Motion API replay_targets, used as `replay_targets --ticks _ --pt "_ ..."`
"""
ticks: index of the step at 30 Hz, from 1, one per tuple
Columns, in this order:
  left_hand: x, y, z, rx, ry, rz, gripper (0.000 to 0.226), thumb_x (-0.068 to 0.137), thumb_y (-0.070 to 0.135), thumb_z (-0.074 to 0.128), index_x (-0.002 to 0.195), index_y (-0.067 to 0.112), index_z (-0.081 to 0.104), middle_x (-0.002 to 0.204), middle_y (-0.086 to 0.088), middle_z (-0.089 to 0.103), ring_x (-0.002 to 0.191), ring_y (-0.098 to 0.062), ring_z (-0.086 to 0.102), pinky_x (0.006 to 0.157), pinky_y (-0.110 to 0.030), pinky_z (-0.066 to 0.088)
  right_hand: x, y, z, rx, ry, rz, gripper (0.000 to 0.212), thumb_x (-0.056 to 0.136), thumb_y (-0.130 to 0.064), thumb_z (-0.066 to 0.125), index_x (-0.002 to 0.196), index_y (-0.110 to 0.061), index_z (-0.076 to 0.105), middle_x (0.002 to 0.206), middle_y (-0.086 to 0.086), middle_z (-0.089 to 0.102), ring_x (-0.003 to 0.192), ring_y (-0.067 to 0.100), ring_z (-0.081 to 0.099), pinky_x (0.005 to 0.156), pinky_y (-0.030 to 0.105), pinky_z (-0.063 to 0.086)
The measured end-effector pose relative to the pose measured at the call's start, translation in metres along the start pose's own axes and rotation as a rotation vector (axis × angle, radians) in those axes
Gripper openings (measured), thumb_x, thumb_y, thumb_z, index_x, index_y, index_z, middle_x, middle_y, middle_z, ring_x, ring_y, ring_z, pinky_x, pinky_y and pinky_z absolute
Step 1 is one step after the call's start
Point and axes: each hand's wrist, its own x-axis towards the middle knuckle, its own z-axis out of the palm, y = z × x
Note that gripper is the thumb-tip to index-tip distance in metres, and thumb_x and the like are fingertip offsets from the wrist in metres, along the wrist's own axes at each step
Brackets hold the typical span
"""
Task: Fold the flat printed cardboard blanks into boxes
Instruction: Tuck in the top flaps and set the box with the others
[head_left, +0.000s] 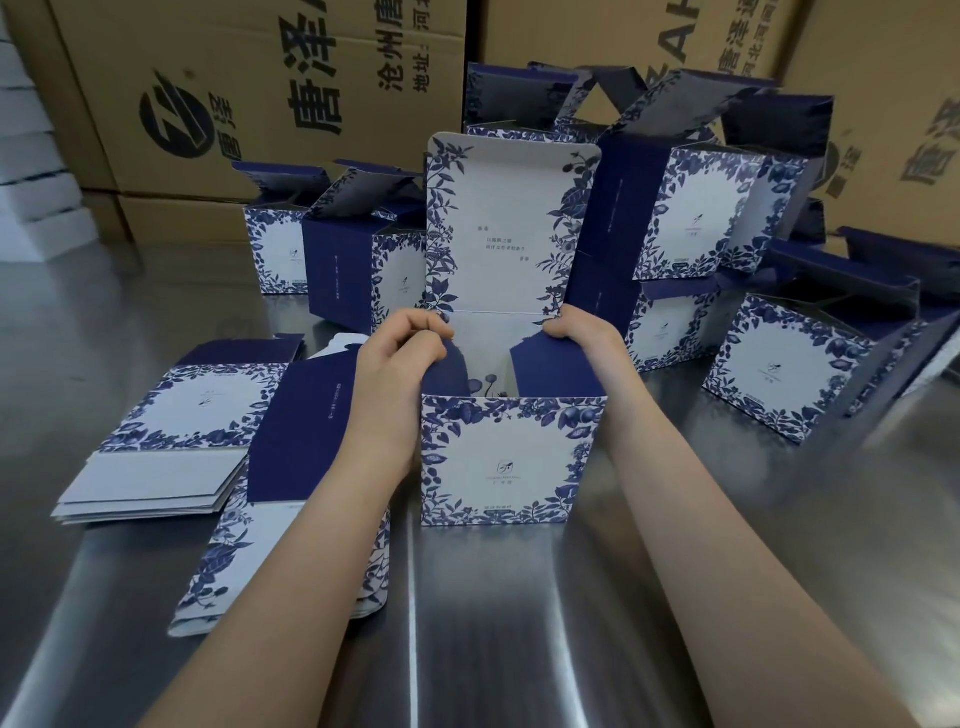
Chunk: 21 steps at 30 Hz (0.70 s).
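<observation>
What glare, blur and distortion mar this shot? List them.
Head view: glare streaks on the steel table in front of the box; wide-angle distortion tilts the cartons and outer boxes; small print on the lid is too soft to read; shadows are faint.

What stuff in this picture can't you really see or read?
Head view throughout.
Floor inside the box: mostly hidden by its front wall and navy side flaps.
Top corners of those flaps: covered by the left hand and right hand gripping them.
Print on the raised lid: too small to read.
The flat blank beside the box: partly under the left forearm.
The brown cartons behind: lettering cut off by the top edge.
</observation>
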Motion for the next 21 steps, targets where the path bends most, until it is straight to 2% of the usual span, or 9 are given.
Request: replay_targets --ticks 1,3,6,8,11,12,16,19,21 --pt "0.0 -0.001 0.0 0.004 -0.001 0.006 0.019 0.068 0.017 0.051 0.061 0.03 0.062 0.086 -0.004 0.057 0.086 -0.025 0.047 0.077 -0.041 0.035 0.0 0.002 0.0 0.015 0.019 -0.011 0.009 0.095 -0.005 0.052 0.1 -0.01 0.058 0.082 0.0 0.061 0.051 -0.001 0.06 0.045 0.012 0.046" --pt "0.001 -0.002 -0.001 0.006 -0.007 0.019 0.019 0.07 0.018 0.052 0.061 0.031 0.063 0.086 0.0 0.058 0.087 -0.023 0.048 0.077 -0.04 0.036 -0.001 0.006 -0.001 0.064 0.105 -0.038 0.02 0.094 -0.008 0.058 0.113 -0.012 0.055 0.094 -0.001 0.06 0.058 -0.003 0.062 0.048 0.011 0.045" --pt "0.0 -0.003 -0.002 -0.007 -0.025 0.02 0.018 0.073 0.02 0.053 0.065 0.032 0.063 0.084 0.002 0.058 0.083 -0.02 0.049 0.071 -0.032 0.038 -0.005 0.01 -0.003 0.092 0.134 -0.163 0.012 0.091 -0.007 0.064 0.092 -0.014 0.054 0.08 -0.006 0.057 0.053 -0.005 0.057 0.05 0.009 0.042" --pt "0.001 -0.005 -0.003 -0.03 -0.025 0.01 0.017 0.077 0.02 0.054 0.07 0.03 0.065 0.084 -0.001 0.059 0.077 -0.018 0.053 0.064 -0.028 0.041 -0.007 0.01 -0.004 0.06 0.093 -0.213 0.016 0.091 -0.009 0.065 0.081 -0.017 0.056 0.073 -0.008 0.061 0.057 -0.002 0.057 0.053 0.011 0.043" --pt "0.002 -0.007 -0.005 -0.072 0.017 -0.001 0.023 0.091 0.009 0.054 0.08 0.024 0.068 0.087 -0.004 0.062 0.075 -0.017 0.057 0.061 -0.026 0.046 -0.008 0.007 -0.008 0.023 -0.008 -0.217 0.007 0.091 -0.012 0.065 0.085 -0.016 0.064 0.074 -0.01 0.068 0.063 0.001 0.062 0.057 0.014 0.047" --pt "0.003 -0.007 -0.005 -0.084 0.036 -0.004 0.023 0.093 0.007 0.054 0.084 0.022 0.069 0.088 -0.004 0.063 0.075 -0.016 0.058 0.062 -0.026 0.047 -0.009 0.007 -0.01 0.045 -0.059 -0.194 0.003 0.09 -0.013 0.066 0.09 -0.016 0.066 0.081 -0.006 0.069 0.068 0.005 0.064 0.061 0.018 0.05" --pt "0.007 -0.008 -0.005 -0.036 0.097 0.045 0.022 0.095 0.012 0.057 0.085 0.022 0.074 0.092 0.006 0.072 0.087 -0.013 0.065 0.078 -0.029 0.052 -0.007 0.007 -0.017 0.029 -0.223 -0.128 0.035 0.078 -0.023 0.066 0.113 -0.02 0.066 0.109 0.001 0.063 0.087 0.013 0.066 0.077 0.023 0.052" --pt "0.007 -0.007 -0.005 0.018 0.122 0.093 0.018 0.095 0.018 0.062 0.087 0.024 0.076 0.09 0.02 0.073 0.089 0.0 0.067 0.08 -0.022 0.053 -0.004 0.009 -0.02 0.026 -0.247 -0.091 0.035 0.077 -0.025 0.065 0.112 -0.025 0.067 0.109 0.002 0.064 0.085 0.013 0.066 0.077 0.025 0.051" --pt "0.007 -0.007 -0.006 0.036 0.089 0.076 0.016 0.095 0.021 0.061 0.094 0.022 0.077 0.1 0.016 0.073 0.098 -0.004 0.067 0.087 -0.025 0.053 -0.002 0.012 -0.02 0.039 -0.237 -0.071 0.031 0.078 -0.026 0.064 0.108 -0.025 0.069 0.106 0.001 0.068 0.085 0.016 0.066 0.077 0.027 0.05"
